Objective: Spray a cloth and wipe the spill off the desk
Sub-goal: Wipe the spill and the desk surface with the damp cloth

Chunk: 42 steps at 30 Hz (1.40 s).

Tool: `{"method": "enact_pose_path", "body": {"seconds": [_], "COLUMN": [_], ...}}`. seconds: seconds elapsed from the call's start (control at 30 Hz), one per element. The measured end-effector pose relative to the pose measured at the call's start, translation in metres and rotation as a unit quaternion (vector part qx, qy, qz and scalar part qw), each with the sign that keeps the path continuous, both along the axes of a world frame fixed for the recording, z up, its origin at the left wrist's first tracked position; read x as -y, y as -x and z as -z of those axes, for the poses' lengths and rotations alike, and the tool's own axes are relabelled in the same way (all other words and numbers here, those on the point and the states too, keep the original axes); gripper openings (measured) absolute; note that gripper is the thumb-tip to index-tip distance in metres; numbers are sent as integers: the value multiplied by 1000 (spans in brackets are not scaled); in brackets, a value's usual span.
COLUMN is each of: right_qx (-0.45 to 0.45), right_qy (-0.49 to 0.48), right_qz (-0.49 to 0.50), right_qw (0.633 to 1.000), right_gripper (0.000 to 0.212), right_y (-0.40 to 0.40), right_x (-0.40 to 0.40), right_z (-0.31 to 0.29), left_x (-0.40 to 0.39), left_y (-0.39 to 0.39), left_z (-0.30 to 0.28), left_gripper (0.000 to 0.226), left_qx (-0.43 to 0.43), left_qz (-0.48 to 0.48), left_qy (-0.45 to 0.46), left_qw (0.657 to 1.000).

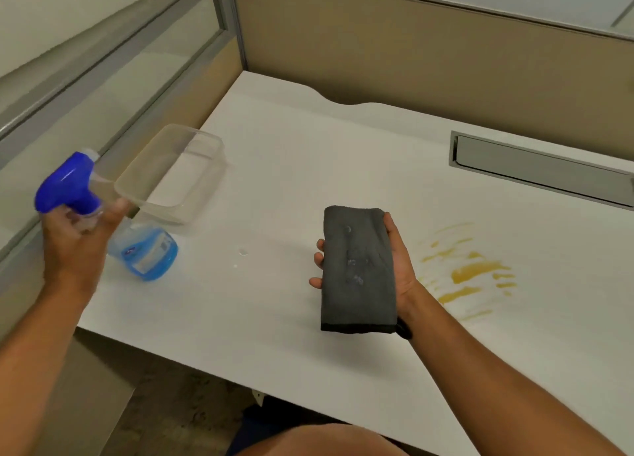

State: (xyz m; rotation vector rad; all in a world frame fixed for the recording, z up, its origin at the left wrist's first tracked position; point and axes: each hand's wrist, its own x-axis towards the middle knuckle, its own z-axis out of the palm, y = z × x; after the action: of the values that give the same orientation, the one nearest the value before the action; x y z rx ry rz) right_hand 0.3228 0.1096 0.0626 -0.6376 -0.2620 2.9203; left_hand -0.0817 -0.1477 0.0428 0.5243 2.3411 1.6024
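My left hand (77, 239) grips a spray bottle (147, 255) by its neck, under the blue trigger head, at the desk's left edge; blue liquid fills its lower part. A folded dark grey cloth (356, 267) lies across the palm of my right hand (399, 267), held above the middle of the white desk (274, 318). Wet droplets show on the cloth's upper face. A smeared yellow spill (471, 272) marks the desk just right of my right hand.
A clear plastic container (171, 174) sits at the desk's back left, right behind the bottle. A few small drops (243, 252) lie on the desk between my hands. A grey cable tray slot (542, 167) is set in the back right. Partition walls (411, 50) close off the back and left.
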Motion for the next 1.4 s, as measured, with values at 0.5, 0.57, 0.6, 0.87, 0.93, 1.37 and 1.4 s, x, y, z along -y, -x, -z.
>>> {"method": "enact_pose_path", "body": {"seconds": [0.5,0.57,0.6,0.87,0.93,1.37,1.4], "right_qx": [269,339,375,625,641,523,510], "right_qy": [-56,-125,-163,-628,-697,-817,-827], "right_qz": [217,254,270,72,-73,-142,-142], "right_qw": [937,897,872,458,311,197,189], "right_gripper": [55,69,69,60,62,61,62], "right_y": [-234,-258,-266,-251,-239,-281,-289], "right_x": [-78,-101,-114,-173,-167,-97,-84], "right_z": [3,2,2,50,78,102,103], "left_x": [-108,-124,-128,-135,-138,-149,-149], "left_y": [-323,-338,-343,-341,-341,-346,-346], "left_z": [68,73,76,77,73,51,51], "left_gripper": [86,99,104,128,130,157,159], "left_qx": [-217,-211,-208,-133,-120,-72,-71], "left_qz": [359,384,386,434,441,458,460], "left_qy": [375,435,448,503,519,576,579], "left_qw": [827,786,779,736,722,674,669]}}
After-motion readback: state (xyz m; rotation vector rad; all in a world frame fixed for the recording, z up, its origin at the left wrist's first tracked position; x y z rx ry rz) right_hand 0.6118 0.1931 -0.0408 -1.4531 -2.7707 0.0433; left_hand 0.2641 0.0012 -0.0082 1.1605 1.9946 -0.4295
